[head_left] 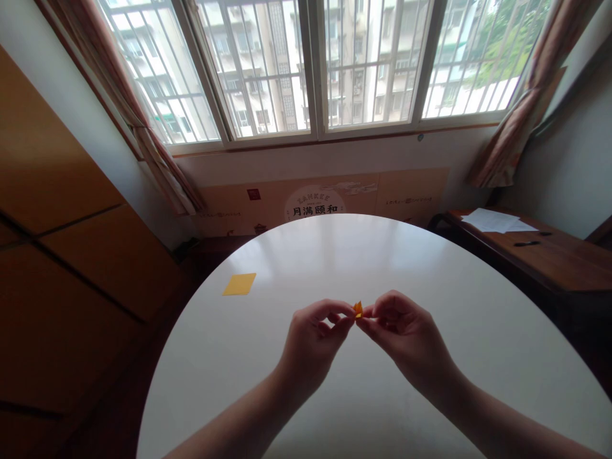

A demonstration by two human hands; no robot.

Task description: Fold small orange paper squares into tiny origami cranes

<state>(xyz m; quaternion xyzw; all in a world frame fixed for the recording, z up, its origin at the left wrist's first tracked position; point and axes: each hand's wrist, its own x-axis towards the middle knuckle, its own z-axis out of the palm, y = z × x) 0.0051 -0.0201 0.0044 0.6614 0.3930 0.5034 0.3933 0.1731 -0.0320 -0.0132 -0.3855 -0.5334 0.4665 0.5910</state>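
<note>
A small piece of folded orange-yellow paper (358,310) is held up over the white round table (392,408), with a pointed tip sticking upward. My left hand (321,331) pinches its left side between thumb and forefinger. From the other side, the thumb and forefinger of my right hand (405,322) close on it too. The fingertips hide part of the folds, so its exact shape is unclear. A flat yellow square of paper (240,284) lies on the table beyond my left hand.
Right of the table stands a brown wooden table (564,255) bearing white paper sheets (497,220) and a dark pen-like object (526,243). A wooden cabinet (62,268) is at the left. Behind the table, a printed board (406,191) leans below the barred window (268,70).
</note>
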